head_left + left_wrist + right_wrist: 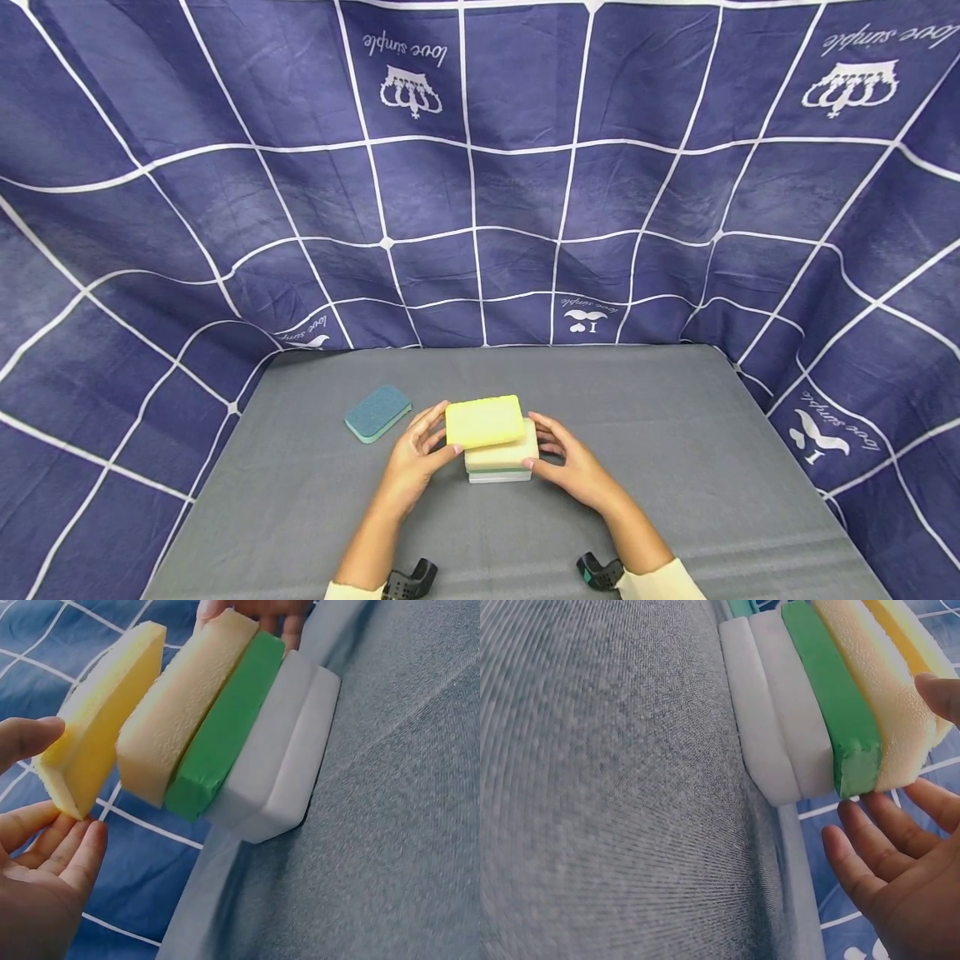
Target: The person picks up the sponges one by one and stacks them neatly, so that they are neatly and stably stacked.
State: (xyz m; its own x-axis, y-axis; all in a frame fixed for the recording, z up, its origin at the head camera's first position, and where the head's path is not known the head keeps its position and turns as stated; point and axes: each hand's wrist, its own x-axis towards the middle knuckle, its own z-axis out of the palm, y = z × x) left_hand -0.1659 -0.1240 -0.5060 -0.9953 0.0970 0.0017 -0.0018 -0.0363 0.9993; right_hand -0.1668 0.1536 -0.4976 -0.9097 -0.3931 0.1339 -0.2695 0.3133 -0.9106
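Sponge in yellow [484, 422], gripped by left fingers [85, 859], should be light, squashy, best pinched endwise; right fingers [900, 825] grip the cream sponge [881, 690].

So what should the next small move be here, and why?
I'd probably ease the yellow sponge right and down onto the cream sponge: the left hand holds it tilted above, offset leftward, with a gap between them; the right hand is at the cream sponge's right side.

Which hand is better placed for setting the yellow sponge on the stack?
Probably the left hand: it holds the yellow sponge above the stack, while the right hand is beside it.
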